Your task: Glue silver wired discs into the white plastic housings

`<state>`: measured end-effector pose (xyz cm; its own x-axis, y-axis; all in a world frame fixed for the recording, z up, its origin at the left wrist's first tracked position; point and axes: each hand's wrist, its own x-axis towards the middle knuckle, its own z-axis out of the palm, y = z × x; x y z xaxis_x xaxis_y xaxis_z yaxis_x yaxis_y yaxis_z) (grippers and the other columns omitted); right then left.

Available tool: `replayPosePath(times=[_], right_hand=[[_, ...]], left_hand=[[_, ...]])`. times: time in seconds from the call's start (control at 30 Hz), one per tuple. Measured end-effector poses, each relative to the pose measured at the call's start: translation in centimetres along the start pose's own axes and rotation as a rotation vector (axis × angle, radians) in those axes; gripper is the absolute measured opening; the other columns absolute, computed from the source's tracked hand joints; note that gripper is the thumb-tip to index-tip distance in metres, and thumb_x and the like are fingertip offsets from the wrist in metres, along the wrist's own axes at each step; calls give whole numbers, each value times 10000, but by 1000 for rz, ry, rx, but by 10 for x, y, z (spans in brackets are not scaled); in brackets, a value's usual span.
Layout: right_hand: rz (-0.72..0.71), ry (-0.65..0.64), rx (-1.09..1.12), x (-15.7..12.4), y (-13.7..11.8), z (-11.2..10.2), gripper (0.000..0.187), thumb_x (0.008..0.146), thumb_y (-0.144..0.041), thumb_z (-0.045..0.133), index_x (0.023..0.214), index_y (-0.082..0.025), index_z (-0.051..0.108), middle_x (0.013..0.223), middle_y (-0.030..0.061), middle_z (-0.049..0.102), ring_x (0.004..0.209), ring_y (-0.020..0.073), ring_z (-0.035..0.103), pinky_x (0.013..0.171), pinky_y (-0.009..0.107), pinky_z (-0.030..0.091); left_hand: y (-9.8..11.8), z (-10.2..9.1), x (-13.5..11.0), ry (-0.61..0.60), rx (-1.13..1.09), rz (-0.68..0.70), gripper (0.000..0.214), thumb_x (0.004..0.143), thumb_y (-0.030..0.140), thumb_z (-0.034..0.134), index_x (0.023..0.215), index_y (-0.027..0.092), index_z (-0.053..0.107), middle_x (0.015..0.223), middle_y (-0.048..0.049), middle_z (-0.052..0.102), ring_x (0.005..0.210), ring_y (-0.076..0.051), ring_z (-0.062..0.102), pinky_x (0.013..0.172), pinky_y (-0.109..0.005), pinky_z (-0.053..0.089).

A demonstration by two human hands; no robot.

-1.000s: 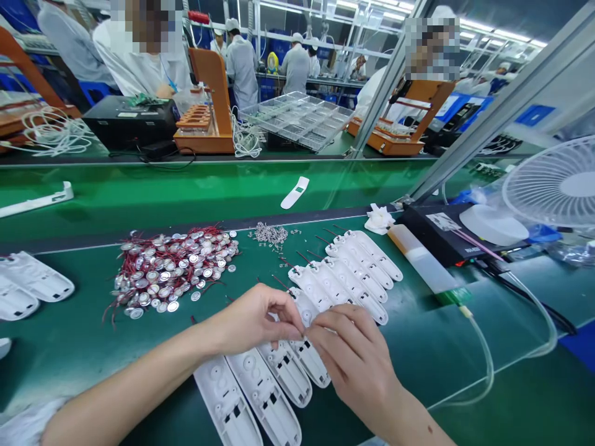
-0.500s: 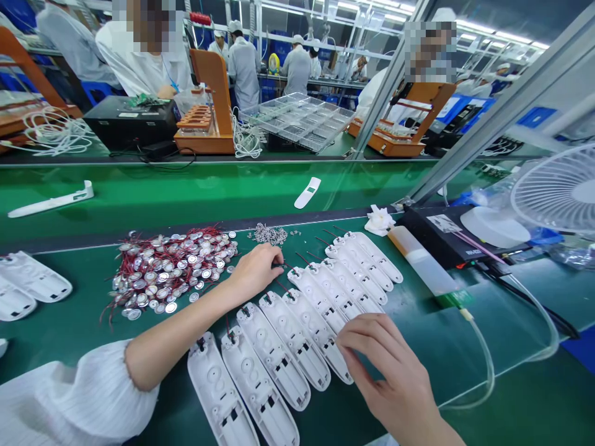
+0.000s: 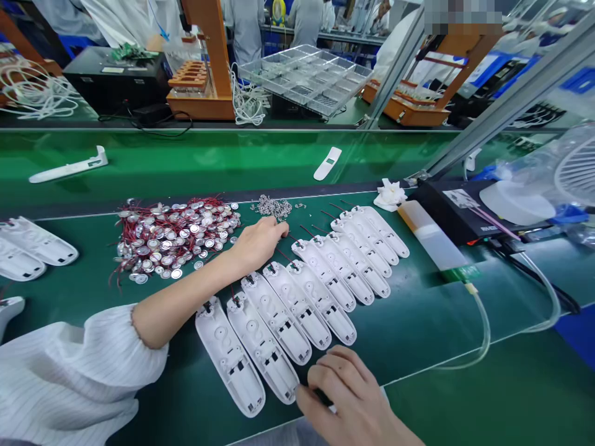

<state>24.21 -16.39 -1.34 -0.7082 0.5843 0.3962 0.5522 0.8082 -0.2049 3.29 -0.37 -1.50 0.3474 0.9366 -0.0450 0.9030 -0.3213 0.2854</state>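
A slanting row of white plastic shells (image 3: pixel 231 365) lies on the green table, with thin red wires at their far ends. My left hand (image 3: pixel 260 243) is closed in a pinch above the far ends of the middle shells, just nearer than a small heap of metal parts (image 3: pixel 274 207); whatever its fingertips hold is hidden. Low in the view, my right hand (image 3: pixel 346 396) has its fingers curled towards the thumb, at the near end of the second shell from the left. I cannot make out anything between them. A pile of round metal discs with red wires (image 3: pixel 174 238) lies left of my left hand.
More white shells (image 3: pixel 39 241) lie far left. To the right are a liquid-filled tube (image 3: pixel 432 238) with a hose, a black box (image 3: pixel 449 207), crumpled tissue (image 3: pixel 389 194) and a fan (image 3: pixel 576 164). Beyond the green strip stand a clear divided tray (image 3: pixel 307 77) and orange fixtures (image 3: pixel 199 105); people work behind.
The view has tipped downward. My right hand has moved towards me and left, from beside the middle shells to the near ends of the left ones. My left hand stays near the metal parts.
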Motion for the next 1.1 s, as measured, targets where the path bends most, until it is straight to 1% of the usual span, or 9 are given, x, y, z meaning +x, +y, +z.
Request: replayPosePath(times=[0.07, 0.27, 0.6, 0.73, 0.8, 0.87, 0.97, 1.03, 1.1], right_hand=[[-32, 3, -14, -3, -4, 5, 64, 877, -196, 567, 818, -220, 576, 792, -32, 571, 730, 129, 510, 812, 297, 409], [-46, 46, -1, 0, -5, 9, 328, 970, -139, 303, 790, -191, 572, 798, -11, 575, 757, 130, 500, 812, 314, 369], [-135, -36, 16, -18, 0, 12, 358, 985, -150, 247, 1001, -169, 604, 875, -23, 619, 837, 141, 518, 858, 343, 355], [-63, 4, 40, -11, 3, -1, 401, 989, -142, 202, 1037, -171, 599, 858, -12, 630, 807, 133, 532, 815, 323, 374], [24, 82, 87, 2, 8, -9, 328, 985, -171, 278, 1017, -176, 604, 852, 5, 627, 796, 141, 535, 785, 319, 400], [125, 221, 122, 21, 16, -16, 206, 941, -140, 408, 971, -165, 610, 838, 27, 618, 781, 154, 530, 729, 316, 427], [186, 391, 102, 51, 28, -22, 140, 853, -55, 530, 935, -141, 605, 835, 55, 617, 774, 168, 522, 679, 305, 446], [164, 427, 89, 66, 34, -22, 138, 830, -39, 552, 926, -128, 600, 864, 72, 626, 804, 183, 531, 701, 320, 458], [129, 426, 89, 74, 38, -21, 131, 832, -36, 539, 901, -130, 598, 874, 77, 633, 815, 193, 544, 715, 335, 463]], left_hand=[[-2, 0, -2, -1, 14, 9, 235, 838, 94, 365, 946, 189, 551, 912, -74, 516, 862, -220, 517, 596, -274, 394], [-7, 2, -3, 21, 18, -14, 204, 867, 137, 368, 921, 189, 559, 943, -65, 504, 840, -216, 531, 577, -277, 380], [-9, 2, -3, 46, -87, -72, 157, 861, 145, 418, 868, 171, 573, 940, -67, 529, 805, -213, 543, 603, -292, 394], [-7, -6, -5, 83, -200, -92, 136, 848, 137, 442, 833, 167, 574, 954, -62, 551, 820, -203, 549, 658, -308, 421], [0, -16, -9, 103, -265, -86, 107, 841, 144, 470, 818, 164, 572, 909, -43, 587, 814, -178, 560, 682, -292, 441], [11, -26, -16, 66, -404, -79, 68, 824, 179, 515, 794, 160, 574, 786, -13, 612, 709, -134, 571, 624, -247, 460], [28, -36, -29, -103, -858, -124, 113, 746, 256, 606, 737, 147, 578, 613, 22, 578, 537, -92, 524, 466, -191, 435], [36, -37, -37, -212, -1129, -169, 175, 681, 290, 662, 699, 138, 576, 562, 30, 556, 506, -83, 502, 421, -175, 412], [40, -35, -42, -280, -1247, -198, 236, 638, 324, 703, 672, 133, 568, 533, 38, 549, 479, -71, 485, 405, -167, 398]])
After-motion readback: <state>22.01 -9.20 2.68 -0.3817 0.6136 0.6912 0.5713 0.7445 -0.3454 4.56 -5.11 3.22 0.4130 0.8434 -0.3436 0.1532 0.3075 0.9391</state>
